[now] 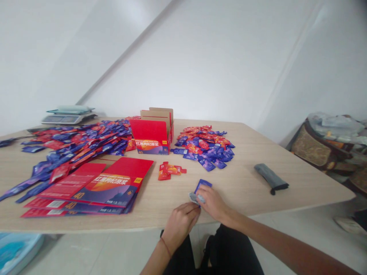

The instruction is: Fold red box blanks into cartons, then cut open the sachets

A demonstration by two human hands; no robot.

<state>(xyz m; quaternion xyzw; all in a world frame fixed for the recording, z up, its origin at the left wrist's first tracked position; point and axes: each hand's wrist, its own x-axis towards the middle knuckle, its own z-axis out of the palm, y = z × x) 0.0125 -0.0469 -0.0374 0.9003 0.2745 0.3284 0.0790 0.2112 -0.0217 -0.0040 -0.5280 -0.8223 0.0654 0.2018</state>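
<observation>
Near the table's front edge a purple sachet (204, 182) lies partly under my right hand (211, 201). That hand is closed on a small grey cloth (193, 197), pressed against the sachet. My left hand (182, 220) is closed too, its fingertips pinching at the near end of the sachet, which is mostly covered there. Just beyond, a few red sachets (172, 170) lie together. Farther back is a heap of red and purple sachets (208, 145).
An open red carton (150, 131) stands mid-table. Flat folded cartons (114, 179) are stacked left, before a large sachet pile (94, 135). A scale (67, 117) sits behind. At right lies a grey pouch (269, 176); a patterned bag (311, 149) stands beyond the table.
</observation>
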